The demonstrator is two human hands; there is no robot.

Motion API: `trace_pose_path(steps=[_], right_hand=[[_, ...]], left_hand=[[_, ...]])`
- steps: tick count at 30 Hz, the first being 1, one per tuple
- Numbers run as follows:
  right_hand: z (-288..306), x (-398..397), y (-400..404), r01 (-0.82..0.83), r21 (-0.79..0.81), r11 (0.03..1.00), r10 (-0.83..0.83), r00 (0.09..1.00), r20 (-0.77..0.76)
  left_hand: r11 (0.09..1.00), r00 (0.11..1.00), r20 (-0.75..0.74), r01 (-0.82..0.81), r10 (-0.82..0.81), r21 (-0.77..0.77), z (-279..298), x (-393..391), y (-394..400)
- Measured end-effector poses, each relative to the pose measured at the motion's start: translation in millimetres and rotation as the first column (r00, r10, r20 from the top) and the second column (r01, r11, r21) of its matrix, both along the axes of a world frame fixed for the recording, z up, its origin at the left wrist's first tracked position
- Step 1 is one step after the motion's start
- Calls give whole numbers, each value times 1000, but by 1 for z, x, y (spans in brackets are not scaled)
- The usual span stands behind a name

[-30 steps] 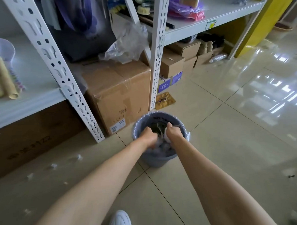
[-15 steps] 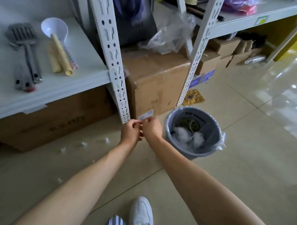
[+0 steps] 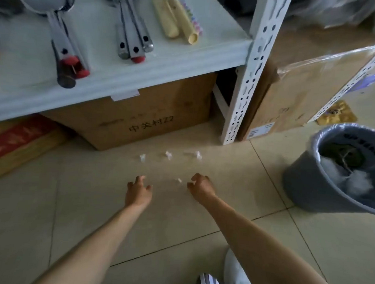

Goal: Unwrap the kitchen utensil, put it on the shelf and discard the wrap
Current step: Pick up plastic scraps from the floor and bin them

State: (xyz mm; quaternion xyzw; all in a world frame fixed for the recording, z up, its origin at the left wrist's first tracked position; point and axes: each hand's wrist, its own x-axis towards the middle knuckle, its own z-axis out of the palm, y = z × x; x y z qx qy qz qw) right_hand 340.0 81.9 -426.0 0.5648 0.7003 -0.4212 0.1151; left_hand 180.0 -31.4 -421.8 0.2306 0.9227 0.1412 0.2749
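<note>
Hands reach low over the floor (image 3: pixel 95 202), left hand (image 3: pixel 138 193) and right hand (image 3: pixel 201 188) both loosely spread, holding nothing. Wrap scraps (image 3: pixel 169 155) lie just beyond them. Metal utensils (image 3: pixel 133 33) rest on the shelf (image 3: pixel 185 59); the bin (image 3: pixel 308 184) apparently holds crumpled wrap (image 3: pixel 359 186).

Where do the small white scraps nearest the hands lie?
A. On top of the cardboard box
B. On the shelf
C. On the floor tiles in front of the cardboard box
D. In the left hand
C: the scraps lie on the floor in front of the box, beyond the empty left hand and right hand.
</note>
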Motion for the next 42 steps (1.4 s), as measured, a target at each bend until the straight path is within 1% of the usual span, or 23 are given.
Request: trace_pose_path(steps=[3,6,7,9,11,12,13,15,17,19,21,23,24,25,27,28,29,30,32,36,37,39,42], right_hand=[[-26,-11,-12,-10,68,998,5,997,74],[-45,-22,-14,11,152,988,-24,997,80],[-51,-26,-15,15,177,984,-26,998,63],[-59,-34,-16,15,221,975,-18,1000,11],[-65,-42,-17,-8,257,966,19,999,-39],[-68,-46,-18,-40,283,958,56,997,-50],[-70,-49,-18,-86,313,946,106,993,-49],[-74,-54,-17,-186,368,911,213,977,-33],[-77,-57,-15,-235,394,888,273,961,-42],[-80,-58,-13,-234,404,884,281,958,-61],[-82,-56,-7,-231,397,888,278,958,-66],[-82,-54,2,-159,378,912,214,971,-108],[-81,-53,9,-71,367,928,136,978,-156],[-79,-52,17,39,362,931,40,977,-209],[-77,-48,39,223,373,901,-117,951,-286],[-76,-46,50,264,383,885,-153,942,-297],[-76,-45,61,282,389,877,-172,940,-294],[-75,-43,71,286,389,876,-182,942,-284],[-76,-43,88,262,380,887,-168,950,-263],[-78,-49,101,135,348,928,-72,980,-188],[-79,-50,101,111,356,928,-54,985,-167],[-80,-53,98,98,370,924,-36,985,-171],[-80,-59,96,99,345,933,-38,983,-180]], left_hand=[[986,998,36,56,-51,-157,-29,-15,-19],[979,999,53,14,-3,-205,-55,-22,-23],[982,998,42,-27,35,-187,-62,-23,-22],[990,994,-6,-106,106,-90,-70,-20,-19],[992,992,-44,-122,122,15,-74,-19,-13],[993,993,-57,-95,99,64,-76,-20,-10],[994,996,-80,-27,36,105,-78,-21,-7],[972,974,-159,184,-160,149,-80,-23,0],[912,922,-199,368,-332,182,-82,-22,7],[858,883,-180,465,-433,218,-83,-14,16],[833,869,-149,495,-472,248,-84,-5,25],[831,885,-135,465,-446,304,-87,2,33],[839,906,-143,424,-399,341,-87,2,36],[852,936,-158,353,-316,387,-87,-1,40],[856,983,-171,146,-69,495,-85,-14,49],[852,984,-174,57,41,520,-83,-22,53],[852,978,-176,-7,116,524,-82,-32,57],[858,973,-172,-46,155,512,-82,-40,62],[894,974,-154,-83,166,441,-82,-56,74],[975,979,-161,-90,124,202,-86,-75,98],[981,979,-167,-83,113,178,-86,-77,102],[985,984,-160,-54,81,165,-86,-76,109],[976,991,-129,67,-40,208,-87,-65,119]])
